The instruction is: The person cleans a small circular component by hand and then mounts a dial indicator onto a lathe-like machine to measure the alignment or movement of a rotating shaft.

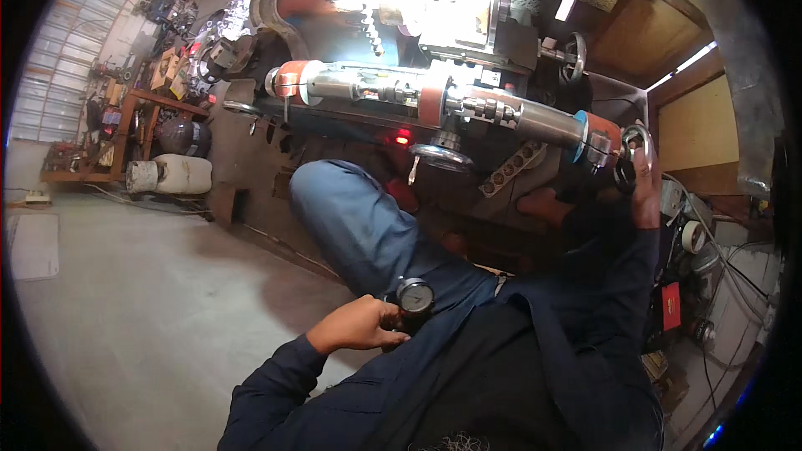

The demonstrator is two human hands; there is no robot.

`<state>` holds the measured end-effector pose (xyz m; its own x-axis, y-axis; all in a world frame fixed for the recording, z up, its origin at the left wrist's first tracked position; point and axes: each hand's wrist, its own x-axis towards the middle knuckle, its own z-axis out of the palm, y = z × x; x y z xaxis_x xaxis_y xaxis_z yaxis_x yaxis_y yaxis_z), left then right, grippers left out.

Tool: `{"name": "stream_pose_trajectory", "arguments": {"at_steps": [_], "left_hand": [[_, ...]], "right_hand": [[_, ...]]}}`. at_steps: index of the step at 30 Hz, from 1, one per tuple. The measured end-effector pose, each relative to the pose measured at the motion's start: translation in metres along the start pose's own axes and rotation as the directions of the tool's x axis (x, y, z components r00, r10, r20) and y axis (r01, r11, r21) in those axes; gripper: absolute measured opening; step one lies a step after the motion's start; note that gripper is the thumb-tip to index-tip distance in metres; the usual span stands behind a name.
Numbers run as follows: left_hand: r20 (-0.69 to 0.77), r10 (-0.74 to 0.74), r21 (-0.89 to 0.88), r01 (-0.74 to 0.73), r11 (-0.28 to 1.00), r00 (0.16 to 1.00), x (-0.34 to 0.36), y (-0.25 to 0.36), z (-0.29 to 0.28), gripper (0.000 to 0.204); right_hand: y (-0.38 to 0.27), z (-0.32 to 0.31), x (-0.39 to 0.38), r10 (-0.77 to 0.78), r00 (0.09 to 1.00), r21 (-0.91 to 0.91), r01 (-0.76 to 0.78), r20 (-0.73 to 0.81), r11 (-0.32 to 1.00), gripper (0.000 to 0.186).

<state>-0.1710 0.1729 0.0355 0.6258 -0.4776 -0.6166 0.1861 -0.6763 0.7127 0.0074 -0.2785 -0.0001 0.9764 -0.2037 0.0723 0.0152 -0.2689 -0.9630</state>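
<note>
A round dial gauge (pixel 415 296) with a dark face and metal rim is in front of my left thigh. My left hand (pixel 361 324) is closed around its lower part, which is mostly hidden. Out to the right, my right hand (pixel 646 188) reaches up to a metal handwheel (pixel 637 144) at the machine's right end, with fingers wrapped on its rim. From there a long metal shaft assembly (pixel 489 108) runs left across the machine, between orange-painted supports (pixel 433 100). A larger handwheel (pixel 441 157) sits below the middle support.
A slotted metal bar with round holes (pixel 512 169) lies below the shaft. Bright light washes out the machine head (pixel 459 17). A white gas cylinder (pixel 171 174) lies at left beside cluttered shelving (pixel 129 129). Cables (pixel 727 259) and a red box (pixel 671 306) are at right.
</note>
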Motion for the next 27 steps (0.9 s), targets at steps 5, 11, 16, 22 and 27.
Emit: {"name": "stream_pose_trajectory", "arguments": {"at_steps": [5, 11, 16, 22, 27], "left_hand": [[0.255, -0.046, 0.133, 0.012, 0.991, 0.966, 0.006, -0.009, -0.009, 0.031], [0.460, 0.008, 0.321, -0.175, 0.931, 0.888, 0.006, 0.019, -0.051, 0.035], [0.229, 0.406, 0.208, -0.452, 0.868, 0.885, 0.022, 0.054, -0.145, 0.041], [-0.999, 0.006, -0.053, -0.998, -0.036, 0.053, 0.107, 0.023, -0.230, 0.023], [-0.798, -0.537, -0.332, -0.943, 0.013, 0.273, 0.190, 0.007, -0.168, 0.020]], "right_hand": [[0.035, 0.009, -0.023, -0.243, 0.967, -0.266, 0.215, -0.075, 0.940, 0.040], [0.013, 0.012, -0.018, -0.053, 0.989, -0.504, -0.024, -0.138, 0.863, 0.044], [0.016, 0.007, -0.014, -0.133, 0.972, -0.592, -0.006, -0.192, 0.806, 0.052], [0.010, 0.039, -0.014, -0.416, 0.834, -0.645, 0.098, -0.362, 0.758, 0.050], [0.005, 0.032, -0.010, -0.376, 0.859, -0.671, 0.053, -0.347, 0.739, 0.049]]}}
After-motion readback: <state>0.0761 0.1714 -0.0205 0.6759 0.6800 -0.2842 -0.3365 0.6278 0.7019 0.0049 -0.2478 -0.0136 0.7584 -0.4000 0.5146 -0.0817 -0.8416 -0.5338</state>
